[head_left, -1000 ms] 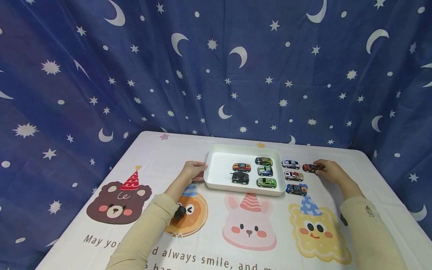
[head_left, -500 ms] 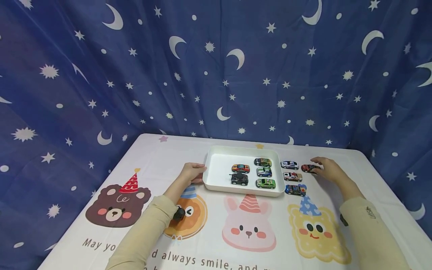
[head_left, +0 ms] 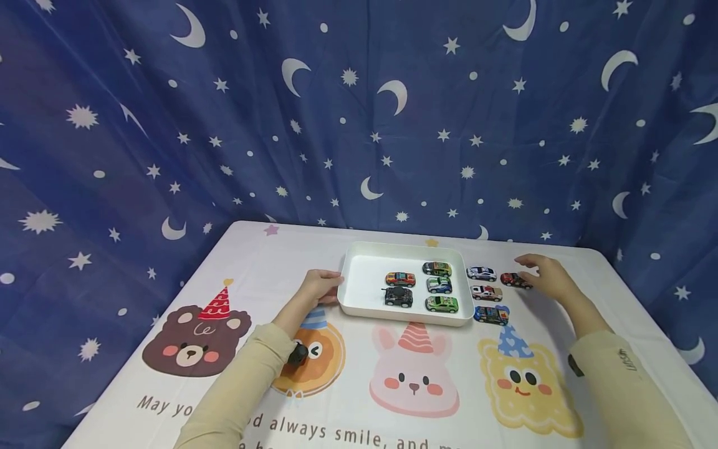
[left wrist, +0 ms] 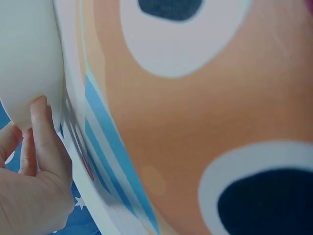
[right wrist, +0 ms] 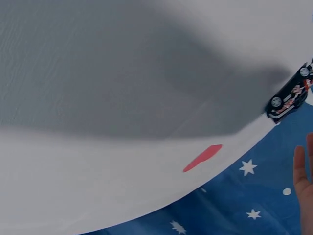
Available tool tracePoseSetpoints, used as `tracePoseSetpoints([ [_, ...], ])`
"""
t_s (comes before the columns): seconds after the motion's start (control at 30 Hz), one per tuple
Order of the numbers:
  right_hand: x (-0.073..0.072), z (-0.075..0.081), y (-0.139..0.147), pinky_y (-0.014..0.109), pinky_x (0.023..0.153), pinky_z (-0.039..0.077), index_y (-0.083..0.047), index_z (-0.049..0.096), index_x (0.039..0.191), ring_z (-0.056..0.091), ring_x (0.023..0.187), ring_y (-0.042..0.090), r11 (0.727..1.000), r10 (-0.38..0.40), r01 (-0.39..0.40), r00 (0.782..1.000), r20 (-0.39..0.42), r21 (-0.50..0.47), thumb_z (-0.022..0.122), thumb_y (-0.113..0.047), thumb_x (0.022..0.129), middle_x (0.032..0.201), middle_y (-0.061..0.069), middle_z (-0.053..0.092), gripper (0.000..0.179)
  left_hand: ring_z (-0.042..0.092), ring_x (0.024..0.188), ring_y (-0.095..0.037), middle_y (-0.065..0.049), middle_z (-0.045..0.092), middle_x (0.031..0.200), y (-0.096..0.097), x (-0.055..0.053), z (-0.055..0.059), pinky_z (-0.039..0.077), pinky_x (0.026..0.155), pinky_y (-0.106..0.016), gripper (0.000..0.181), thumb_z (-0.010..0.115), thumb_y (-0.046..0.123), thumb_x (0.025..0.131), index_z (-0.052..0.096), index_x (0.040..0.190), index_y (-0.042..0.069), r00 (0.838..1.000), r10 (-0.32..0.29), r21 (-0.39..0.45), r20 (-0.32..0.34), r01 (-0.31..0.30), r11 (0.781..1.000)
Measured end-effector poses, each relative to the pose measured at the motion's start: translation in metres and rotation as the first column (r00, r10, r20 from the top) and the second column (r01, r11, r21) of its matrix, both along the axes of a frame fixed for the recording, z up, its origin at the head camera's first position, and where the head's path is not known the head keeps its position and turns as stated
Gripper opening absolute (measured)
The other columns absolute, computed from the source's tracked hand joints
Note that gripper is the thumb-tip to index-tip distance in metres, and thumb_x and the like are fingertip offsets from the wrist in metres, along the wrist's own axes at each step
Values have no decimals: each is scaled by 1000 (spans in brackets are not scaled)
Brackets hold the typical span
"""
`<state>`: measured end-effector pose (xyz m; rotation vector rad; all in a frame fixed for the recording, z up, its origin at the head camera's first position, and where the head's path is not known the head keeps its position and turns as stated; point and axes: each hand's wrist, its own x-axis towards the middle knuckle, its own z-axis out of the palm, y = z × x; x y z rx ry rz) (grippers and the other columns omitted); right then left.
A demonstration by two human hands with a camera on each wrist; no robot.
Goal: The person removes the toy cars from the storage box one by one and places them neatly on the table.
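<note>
My left hand (head_left: pixel 321 286) pinches the left end of a white tray (head_left: pixel 359 310); in the left wrist view the thumb (left wrist: pixel 40 110) lies against the tray's wall. Inside the tray stand an orange toy car (head_left: pixel 400 279), a black toy truck (head_left: pixel 398 297) and a right-hand column of three toy cars, the lowest green (head_left: pixel 441 304). At the far right, my right hand (head_left: pixel 550 277) hovers beside a red and black toy car (head_left: pixel 515 281), fingers spread and holding nothing. That car also shows in the right wrist view, apart from the fingers (right wrist: pixel 300 169).
Between the tray and the red and black car, a white and blue car (head_left: pixel 481 273), a white and orange car (head_left: pixel 486 292) and a dark blue car (head_left: pixel 491 315) form a column. A printed tablecloth (head_left: pixel 314 418) covers the table; a starry curtain (head_left: pixel 325 156) hangs behind.
My right hand has let go of the red and black car and lifted slightly back to the right. The car stays on the table. My left hand keeps its place on the tray.
</note>
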<state>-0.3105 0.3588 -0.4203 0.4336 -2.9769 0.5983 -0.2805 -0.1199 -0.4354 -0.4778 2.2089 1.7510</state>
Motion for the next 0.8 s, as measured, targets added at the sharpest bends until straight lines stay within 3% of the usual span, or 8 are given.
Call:
tracePoseSetpoints([
  [0.17,4,6,-11,62,92,46,10,56,119,52,107,47,1000,-4,4,1000,-10,-15,60,-6,89,120,32,55,34,63,61,-8,-13,70,94,0,-1,0,58,53,-20,34,64,14,90,61,122,2,1000,3,6,1,-3,1000],
  [0.4,9,10,-25,61,92,47,9,55,121,52,108,46,998,5,-8,999,-45,-66,60,-4,90,118,31,57,34,65,64,-11,-20,70,96,2,-4,4,61,61,-27,33,62,10,90,60,120,-3,999,-21,1,-32,21,1000],
  [0.6,13,16,-38,61,95,45,7,55,123,51,111,45,996,27,-29,999,-36,-79,59,-6,91,122,29,56,35,60,59,-7,-4,63,78,1,-4,3,58,54,-20,34,64,13,89,61,121,1,1000,7,-1,13,-7,1000],
  [0.8,20,22,-52,61,95,46,5,55,123,51,112,44,994,58,-62,997,-43,-88,60,-3,90,123,28,56,35,61,59,-8,-3,62,77,2,-7,3,59,55,-21,34,64,13,89,60,121,2,999,1,5,38,-1,1000],
])
